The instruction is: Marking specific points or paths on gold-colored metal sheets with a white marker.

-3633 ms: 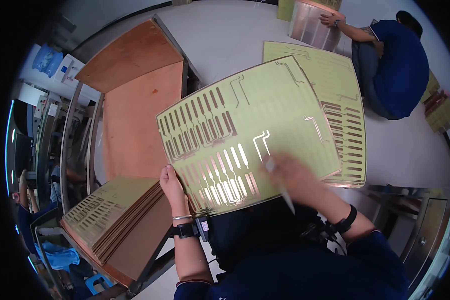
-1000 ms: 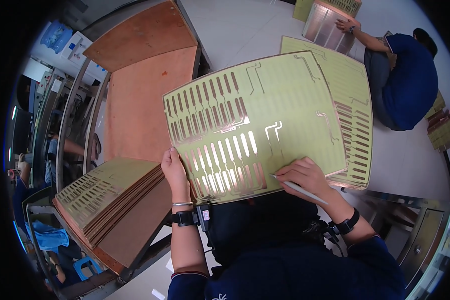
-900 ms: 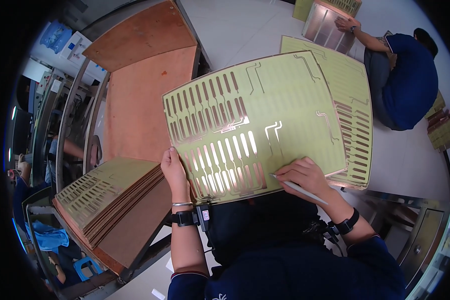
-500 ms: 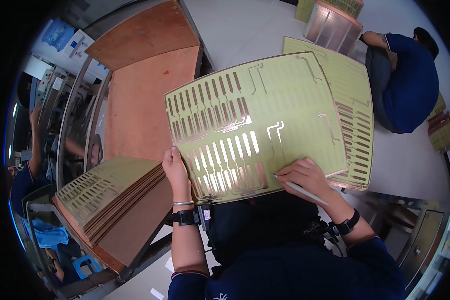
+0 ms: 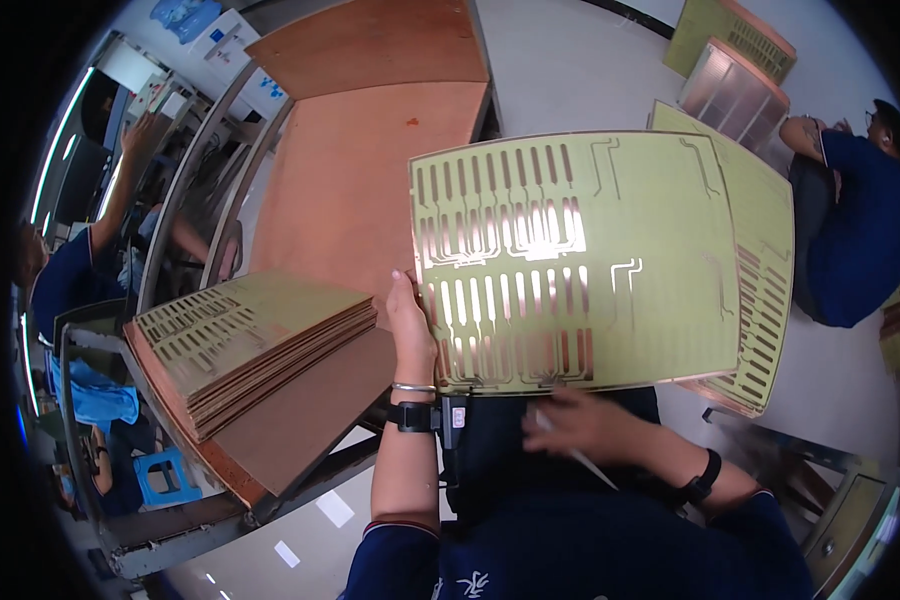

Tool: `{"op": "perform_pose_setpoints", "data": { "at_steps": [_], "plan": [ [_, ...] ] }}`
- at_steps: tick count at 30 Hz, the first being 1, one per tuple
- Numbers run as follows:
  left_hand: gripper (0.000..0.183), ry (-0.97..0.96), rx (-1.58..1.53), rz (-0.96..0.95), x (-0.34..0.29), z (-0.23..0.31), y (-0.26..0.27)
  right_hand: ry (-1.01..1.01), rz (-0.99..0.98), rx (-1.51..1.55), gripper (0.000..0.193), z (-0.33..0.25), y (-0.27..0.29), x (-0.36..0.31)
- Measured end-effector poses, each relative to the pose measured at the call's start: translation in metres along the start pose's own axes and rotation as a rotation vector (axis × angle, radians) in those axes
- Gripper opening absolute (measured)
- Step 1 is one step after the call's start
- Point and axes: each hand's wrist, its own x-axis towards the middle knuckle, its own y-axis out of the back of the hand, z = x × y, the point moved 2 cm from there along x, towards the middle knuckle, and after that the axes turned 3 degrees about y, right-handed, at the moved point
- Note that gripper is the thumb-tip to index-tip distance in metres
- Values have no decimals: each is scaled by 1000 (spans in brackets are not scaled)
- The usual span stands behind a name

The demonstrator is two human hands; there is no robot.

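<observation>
A large yellow-green circuit board panel (image 5: 670, 220) with copper traces is tilted up in front of me. My left hand (image 5: 411, 335) is closed on its left edge, thumb up and the other fingers hidden behind. Just below the panel's lower edge is my right hand (image 5: 595, 430), blurred by motion. A slim white pen-shaped tool (image 5: 598, 472) is held in its closed fingers and slants down to the right; its tip cannot be made out. Behind the panel, to the right, lies a second similar panel (image 5: 768, 200).
A stack of similar panels (image 5: 300, 300) rests at the left on a tilted rack with brown boards (image 5: 340, 180). A co-worker (image 5: 860, 230) crouches at the far right beside upright panels (image 5: 735, 95). Another person (image 5: 75, 270) reaches up at the left, near a blue stool (image 5: 167, 475).
My right hand and the pen-shaped tool have moved down off the panel's face. The panel is turned slightly and sits further right in view, still held by my left hand.
</observation>
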Motion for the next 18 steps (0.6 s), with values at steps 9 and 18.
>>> {"op": "perform_pose_setpoints", "data": {
  "at_steps": [9,18],
  "plan": [
    [45,-105,-23,46,-18,17,10,-671,912,-430,29,55,133,-40],
    [24,-134,-41,-51,-19,17,10,-763,1178,660,32,121,166,-125]
  ]
}}
